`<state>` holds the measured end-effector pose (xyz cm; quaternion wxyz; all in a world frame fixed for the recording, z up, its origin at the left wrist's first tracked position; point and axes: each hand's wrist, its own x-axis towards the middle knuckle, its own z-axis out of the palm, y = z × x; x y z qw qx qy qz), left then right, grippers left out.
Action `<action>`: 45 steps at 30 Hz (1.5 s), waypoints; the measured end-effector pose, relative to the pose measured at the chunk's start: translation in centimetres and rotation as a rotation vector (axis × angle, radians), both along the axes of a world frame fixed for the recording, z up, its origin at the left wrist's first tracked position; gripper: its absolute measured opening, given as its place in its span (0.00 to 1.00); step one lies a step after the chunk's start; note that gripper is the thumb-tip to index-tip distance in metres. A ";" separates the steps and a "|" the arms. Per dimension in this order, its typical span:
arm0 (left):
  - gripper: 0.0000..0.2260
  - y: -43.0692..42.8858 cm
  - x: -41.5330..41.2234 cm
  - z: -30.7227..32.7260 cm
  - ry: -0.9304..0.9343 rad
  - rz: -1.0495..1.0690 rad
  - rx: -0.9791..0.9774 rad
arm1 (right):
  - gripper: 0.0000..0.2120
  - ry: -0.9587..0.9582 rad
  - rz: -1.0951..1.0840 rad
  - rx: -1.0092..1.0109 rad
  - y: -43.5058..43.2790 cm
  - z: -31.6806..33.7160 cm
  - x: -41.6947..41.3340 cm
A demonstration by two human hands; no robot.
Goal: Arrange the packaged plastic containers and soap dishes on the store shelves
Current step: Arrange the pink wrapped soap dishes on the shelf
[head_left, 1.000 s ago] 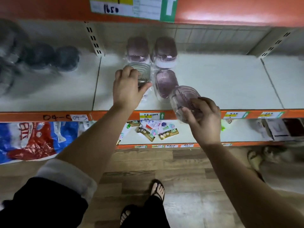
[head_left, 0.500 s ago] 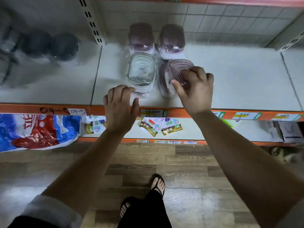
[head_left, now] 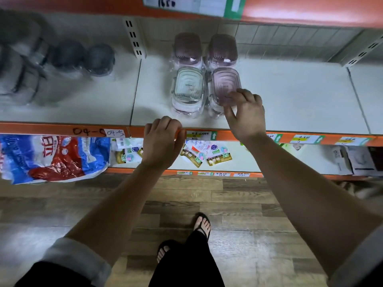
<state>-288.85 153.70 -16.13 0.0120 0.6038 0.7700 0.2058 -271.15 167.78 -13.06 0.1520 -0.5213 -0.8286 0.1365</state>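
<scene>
Right hand (head_left: pixel 246 117): fingers (head_left: pixel 242 94) curled over the near corner of the pink soap dish (head_left: pixel 223 83), thumb under its rim. Looks like a light pinch, though the view is blurred. Left hand (head_left: pixel 161 141): fingers loosely curled, holding nothing, resting on the shelf edge (head_left: pixel 62 129). Clear container (head_left: pixel 188 88) sits just left of the right fingers.

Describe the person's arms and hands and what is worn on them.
The left forearm and right forearm are bare. The left sleeve is rolled to a pale grey cuff over black cloth; the right sleeve looks pale grey too. Left hand and right hand: no gloves, rings or watch.
</scene>
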 end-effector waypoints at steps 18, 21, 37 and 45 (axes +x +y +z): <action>0.12 -8.2 0.6 19.2 0.068 -0.153 0.295 | 0.09 0.277 -0.104 0.199 -14.4 18.1 3.5; 0.11 -7.5 0.4 22.3 0.080 -0.168 0.346 | 0.08 0.306 -0.116 0.276 -14.0 21.4 3.6; 0.13 4.4 2.4 30.9 0.112 -0.190 0.393 | 0.08 0.305 -0.154 0.418 -3.2 28.8 6.7; 0.13 14.8 5.7 32.7 0.120 -0.254 0.352 | 0.08 0.260 -0.130 0.395 4.8 28.0 8.7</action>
